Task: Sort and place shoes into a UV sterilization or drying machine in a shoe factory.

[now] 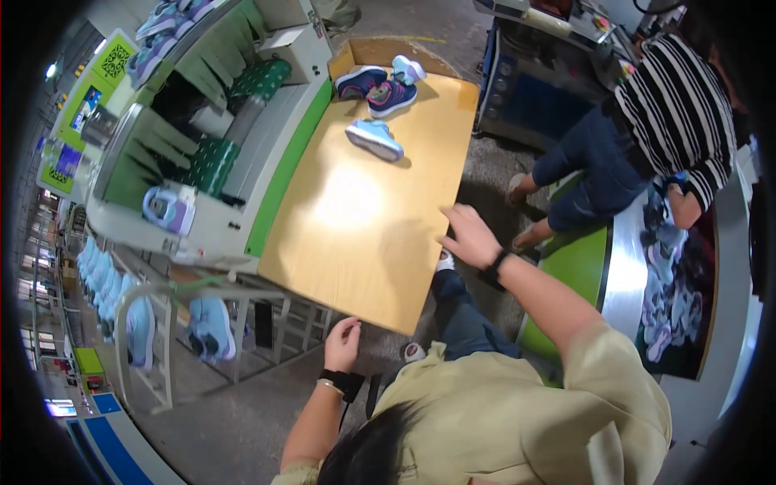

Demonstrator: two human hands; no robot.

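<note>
My left hand (343,345) is closed beside the near edge of a light wooden tabletop (356,271), its fingertips curled together at that edge. Whether anything is between them is hidden. At the tabletop's right edge, my right hand (471,236) is open, thumb and fingers apart, and holds nothing. A light blue shoe (375,140) lies toward the far part of the tabletop, out of reach of both hands. Behind it are two navy shoes with pink trim, one a navy sneaker (392,98), and a small pale blue and lilac shoe (408,69).
A machine with green rollers (218,162) borders the tabletop's left side; a lilac-blue shoe (168,210) rests on its frame. Light blue shoes (212,327) hang on a metal rack at lower left. At right, a person in a striped top (675,105) sits by a bin of shoe parts (672,291).
</note>
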